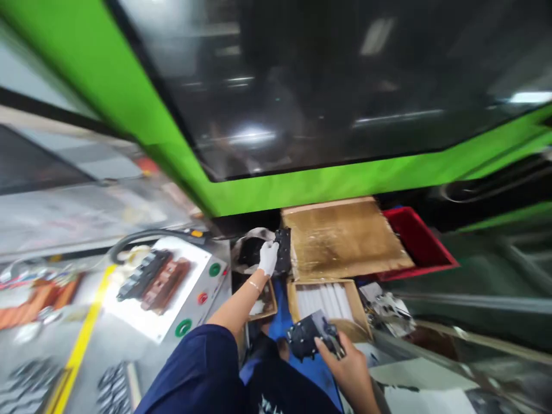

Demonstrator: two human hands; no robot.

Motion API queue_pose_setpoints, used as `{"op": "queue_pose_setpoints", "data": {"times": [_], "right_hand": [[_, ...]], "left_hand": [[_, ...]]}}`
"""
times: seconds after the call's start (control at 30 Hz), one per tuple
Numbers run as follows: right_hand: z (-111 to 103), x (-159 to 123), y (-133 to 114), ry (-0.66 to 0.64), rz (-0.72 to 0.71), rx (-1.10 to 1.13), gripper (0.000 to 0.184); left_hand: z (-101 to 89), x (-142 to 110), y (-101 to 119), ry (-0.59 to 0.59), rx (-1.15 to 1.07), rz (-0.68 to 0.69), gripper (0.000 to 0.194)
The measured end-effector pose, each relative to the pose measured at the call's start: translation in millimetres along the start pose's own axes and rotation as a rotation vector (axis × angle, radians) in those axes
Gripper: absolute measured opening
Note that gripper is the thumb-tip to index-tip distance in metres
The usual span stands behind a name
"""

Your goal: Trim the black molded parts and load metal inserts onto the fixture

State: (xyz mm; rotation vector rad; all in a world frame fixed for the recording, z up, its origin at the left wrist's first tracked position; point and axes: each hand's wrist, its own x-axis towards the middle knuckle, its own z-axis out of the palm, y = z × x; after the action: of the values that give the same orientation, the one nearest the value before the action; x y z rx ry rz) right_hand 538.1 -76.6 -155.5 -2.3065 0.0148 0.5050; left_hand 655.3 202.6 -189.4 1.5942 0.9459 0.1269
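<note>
My left hand (268, 257), in a white glove, reaches forward with its fingers closed on the edge of a black molded part (283, 250) with small bumps. That part stands beside a dark container (250, 253) with a pale rim. Nearer my body, my bare right hand (350, 362) grips a black box-shaped part (307, 336) with small pegs along its side. Between the hands and just beyond the right one lies an open cardboard box (291, 302) with white strips (325, 301) in it.
A brown cardboard sheet (340, 238) lies over a red bin (431, 247). On the left stands a white control box (172, 310) with green and red buttons, bearing a black and brown fixture (159, 282). A green-framed machine (259, 192) with a dark window rises ahead.
</note>
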Motion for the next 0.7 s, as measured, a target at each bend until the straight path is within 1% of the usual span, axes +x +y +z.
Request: {"op": "queue_pose_setpoints", "data": {"times": [0.03,0.1,0.17,0.2,0.23,0.27,0.3,0.33,0.37,0.43,0.5,0.57,0.63,0.7], "right_hand": [[-3.0,3.9,-4.0,-0.027,-0.004,-0.027,0.049],[-6.0,12.3,-12.7,-0.068,-0.026,-0.066,0.051],[-3.9,20.6,-22.7,-0.087,-0.057,-0.086,0.055],[-0.9,24.1,-28.2,-0.098,-0.070,-0.092,0.057],[3.1,27.0,-33.9,-0.117,-0.079,-0.097,0.058],[7.9,29.1,-39.9,-0.139,-0.089,-0.095,0.058],[13.1,30.6,-45.9,-0.156,-0.100,-0.085,0.059],[18.5,31.3,-52.0,-0.172,-0.113,-0.071,0.059],[23.6,31.5,-58.0,-0.190,-0.128,-0.056,0.059],[32.4,30.5,-70.3,-0.238,-0.167,-0.029,0.057],[38.4,28.7,-82.6,-0.282,-0.195,-0.014,0.055],[41.6,26.5,-94.3,-0.304,-0.221,-0.010,0.053],[42.2,24.9,-104.4,-0.300,-0.246,-0.027,0.052],[40.7,24.7,-111.2,-0.262,-0.261,-0.058,0.053]], "left_hand": [[-38.2,-5.3,-2.9,0.093,0.059,0.005,0.026],[-120.8,-24.0,-6.1,0.284,0.197,0.021,0.021],[-200.1,-50.7,-4.3,0.443,0.342,0.032,0.023],[-234.6,-64.6,-2.0,0.505,0.416,0.029,0.024],[-264.4,-77.2,0.6,0.553,0.488,0.022,0.025],[-289.0,-87.5,2.8,0.583,0.556,0.014,0.026],[-308.3,-94.9,4.1,0.595,0.618,0.009,0.026],[-322.8,-99.0,4.4,0.594,0.675,0.006,0.026],[-332.8,-100.0,3.6,0.583,0.726,0.005,0.026],[-342.1,-94.6,-0.5,0.549,0.815,0.006,0.027],[-342.0,-84.1,-5.9,0.502,0.884,0.015,0.029],[-337.4,-73.8,-11.2,0.435,0.931,0.033,0.029],[-332.5,-67.0,-15.8,0.366,0.956,0.053,0.027],[-329.6,-64.3,-19.7,0.327,0.964,0.061,0.030]]}}
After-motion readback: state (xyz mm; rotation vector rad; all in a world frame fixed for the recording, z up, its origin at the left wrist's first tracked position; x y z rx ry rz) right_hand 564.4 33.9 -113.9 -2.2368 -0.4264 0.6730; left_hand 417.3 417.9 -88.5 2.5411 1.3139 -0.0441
